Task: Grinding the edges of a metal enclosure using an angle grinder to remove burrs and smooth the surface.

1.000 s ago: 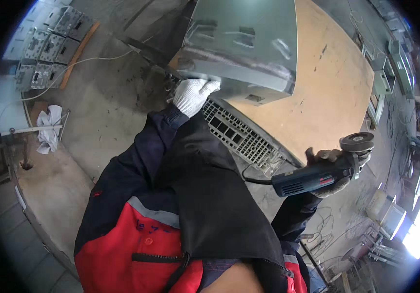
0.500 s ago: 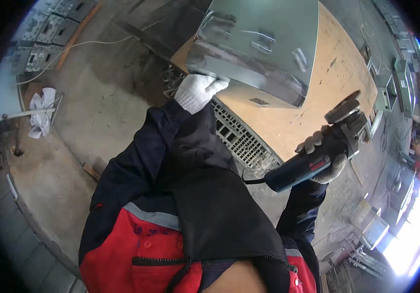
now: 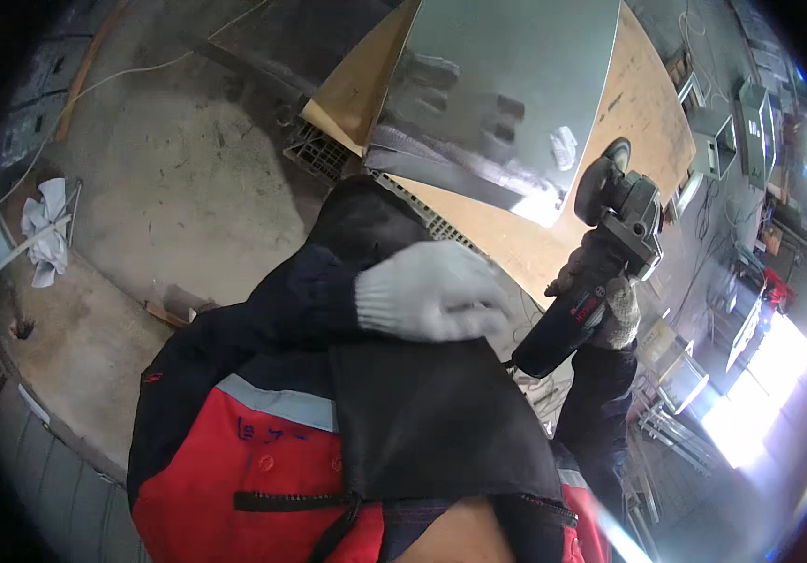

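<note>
My right hand (image 3: 617, 314), in a dirty knit glove, is wrapped round the body of a dark angle grinder (image 3: 567, 319). The grinder's disc (image 3: 600, 178) points up, beside the right edge of a grey sheet-metal box (image 3: 516, 66). Dark smudges and a bright ground strip mark the metal near its front edge. In front of my chest is my left hand (image 3: 436, 291) in a white knit glove, slightly blurred, holding nothing that shows. Its fingers reach toward the grinder without touching it. The metal box rests on a tan board (image 3: 652, 113).
A plastic grate-like pallet (image 3: 324, 155) shows under the board. White cloth (image 3: 47, 230) hangs at the left, and a pale cable (image 3: 131, 73) crosses the concrete floor. Grey metal cabinets (image 3: 755, 131) stand at the right. A wooden strip (image 3: 164, 314) lies on the left floor.
My left hand has let go of the metal box's front edge and come back toward my chest. The grinder has tilted more upright and shifted left, nearer the box. The box's front edge sits lower.
</note>
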